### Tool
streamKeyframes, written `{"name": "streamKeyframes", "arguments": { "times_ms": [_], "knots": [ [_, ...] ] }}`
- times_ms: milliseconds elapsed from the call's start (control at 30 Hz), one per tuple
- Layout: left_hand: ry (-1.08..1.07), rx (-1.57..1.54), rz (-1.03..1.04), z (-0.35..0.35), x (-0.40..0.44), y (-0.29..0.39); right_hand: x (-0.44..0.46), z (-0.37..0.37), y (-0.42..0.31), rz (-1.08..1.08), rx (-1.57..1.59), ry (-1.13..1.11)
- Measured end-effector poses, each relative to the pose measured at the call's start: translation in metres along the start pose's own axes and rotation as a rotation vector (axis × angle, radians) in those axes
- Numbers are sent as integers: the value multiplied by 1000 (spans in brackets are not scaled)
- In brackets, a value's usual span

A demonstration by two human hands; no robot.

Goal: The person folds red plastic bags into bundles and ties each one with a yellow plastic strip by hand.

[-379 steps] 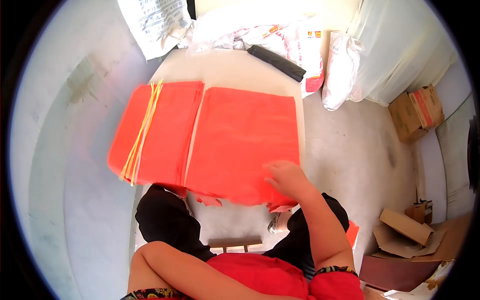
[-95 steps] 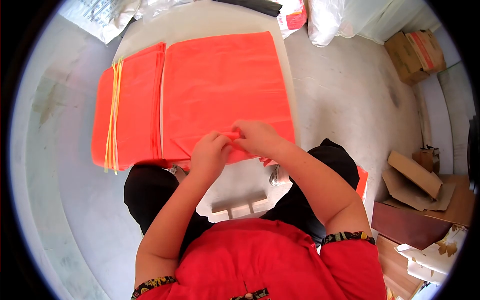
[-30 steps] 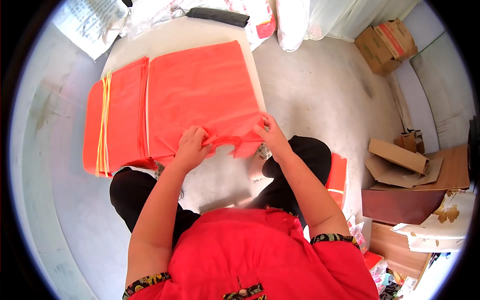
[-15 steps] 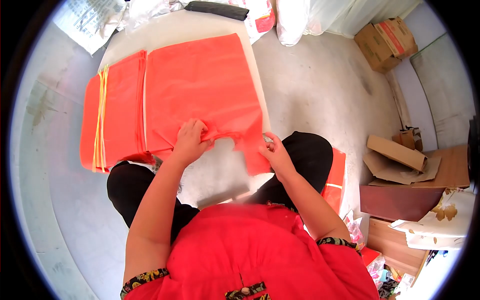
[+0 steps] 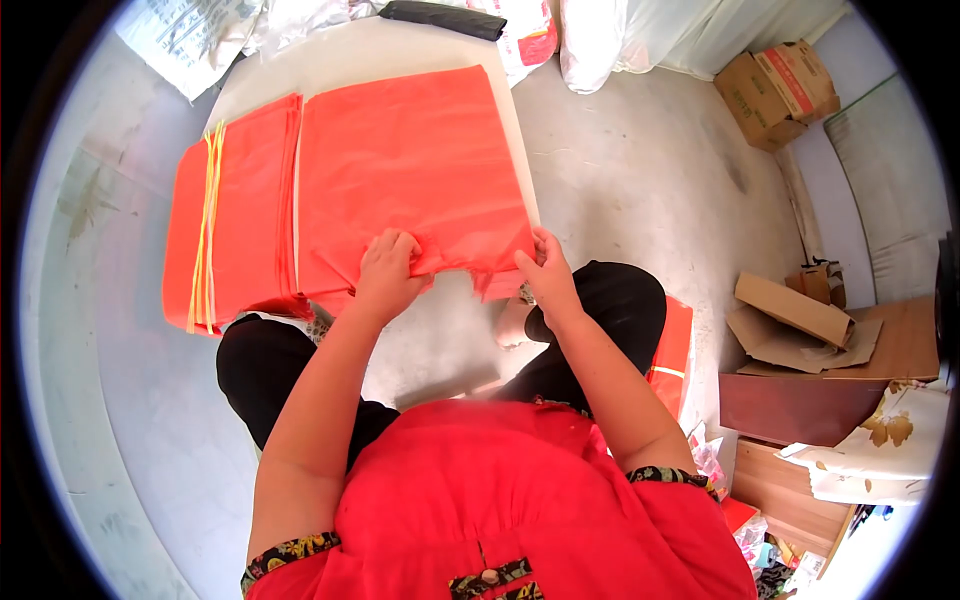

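1. Red film is lying in a wide stack (image 5: 410, 165) across the near part of the pale surface (image 5: 350, 60), reaching its near edge.
2. The left hand (image 5: 390, 268) is still curling its fingers over bunched film there.
3. The right hand (image 5: 548, 272) is now sitting higher than a moment ago, touching the stack's near-right corner; whether it is pinching, I cannot tell. The flap that was hanging long beneath it is now showing shorter.
4. Yellow ties (image 5: 209, 215) are lying across the narrower red stack (image 5: 250, 200) just to the left.
5. A black roll (image 5: 443, 18) is resting toward the surface's far edge.
6. Beyond, a cardboard box (image 5: 778, 95) is standing near a white curtain (image 5: 690, 35).
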State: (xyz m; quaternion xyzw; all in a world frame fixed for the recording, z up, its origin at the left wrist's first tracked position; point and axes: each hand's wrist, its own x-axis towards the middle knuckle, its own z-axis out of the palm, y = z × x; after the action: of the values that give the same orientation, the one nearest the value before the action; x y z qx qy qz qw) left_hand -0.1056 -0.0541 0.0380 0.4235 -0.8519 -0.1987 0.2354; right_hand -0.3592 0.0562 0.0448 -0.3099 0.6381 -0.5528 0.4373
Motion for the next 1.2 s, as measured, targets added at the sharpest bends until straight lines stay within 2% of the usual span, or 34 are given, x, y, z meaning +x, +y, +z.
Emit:
{"name": "streamKeyframes", "arguments": {
  "times_ms": [433, 733, 1033, 1200],
  "knots": [
    [9, -34, -59, 3, 2, 2, 30, 1, -13, -5, -91, -32],
    [-2, -51, -73, 2, 3, 2, 42, -2, -8, 87, 37, -41],
    [-32, -56, -104, 1, 4, 3, 35, 2, -21, 99, 47, -149],
    [-29, -56, -101, 1, 4, 2, 35, 5, -19, 54, 45, -123]
  ]
}}
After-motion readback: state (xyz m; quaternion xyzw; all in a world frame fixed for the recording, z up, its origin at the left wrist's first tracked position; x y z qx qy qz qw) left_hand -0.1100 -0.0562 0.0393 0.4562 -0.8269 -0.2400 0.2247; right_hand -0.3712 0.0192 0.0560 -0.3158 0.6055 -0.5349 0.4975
